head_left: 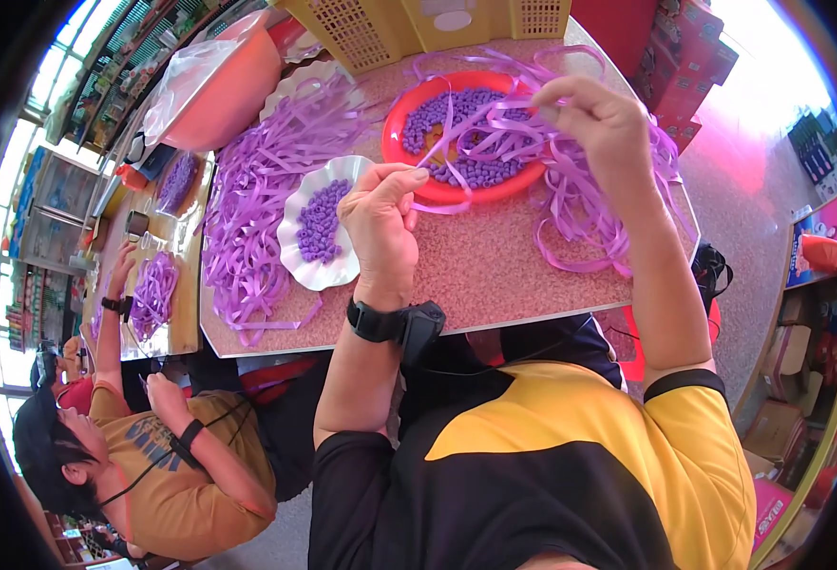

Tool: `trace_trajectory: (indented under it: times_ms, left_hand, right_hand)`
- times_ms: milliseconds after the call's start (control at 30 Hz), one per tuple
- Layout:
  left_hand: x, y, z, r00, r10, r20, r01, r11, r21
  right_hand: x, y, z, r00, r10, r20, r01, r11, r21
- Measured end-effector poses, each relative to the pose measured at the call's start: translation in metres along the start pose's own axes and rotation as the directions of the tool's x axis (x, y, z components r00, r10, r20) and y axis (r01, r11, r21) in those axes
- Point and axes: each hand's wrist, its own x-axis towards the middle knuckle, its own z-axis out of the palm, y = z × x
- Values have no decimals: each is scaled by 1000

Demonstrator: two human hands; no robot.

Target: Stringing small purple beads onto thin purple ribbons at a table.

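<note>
My left hand (380,223) is closed in a pinch on a thin purple ribbon (449,207), between the white dish and the red plate. The ribbon curves away from its fingertips toward the plate. Over the right side of the plate, my right hand (594,119) is closed, thumb and fingertips together; what they hold is too small to make out. Purple beads (480,174) and loose ribbon strands lie in the red plate (395,142). More purple beads (319,220) fill a white scalloped dish (328,277) beside my left wrist.
A large heap of purple ribbons (266,171) covers the table's left side; another bunch (580,204) lies under my right forearm. A yellow basket (418,28) and a pink tub (224,90) stand at the back. A co-worker (190,456) sits at left by another table.
</note>
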Motion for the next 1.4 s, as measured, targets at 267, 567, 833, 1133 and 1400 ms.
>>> trace_trajectory:
  times_ms: [267,567,833,1133,1400]
  left_hand:
    - [7,9,1,1000,14,-23,-13,999,41]
    - [47,105,-8,971,236,38,-237,932,276]
    - [86,176,-43,880,474,-30,-338,669,662]
    - [125,201,-131,693,606,391,-70,-484,872]
    - [43,93,-39,942,65,329,-313,530,789]
  right_hand:
    - [21,26,-21,986,-11,-168,-84,831,-550]
    - [10,15,-35,805,-293,516,-372,428,823]
    - [12,13,-21,895,162,415,-405,683,608]
    - [-12,9,25,859,157,487,-315,912,263]
    - [-18,12,30,856,126,501,-239,956,169]
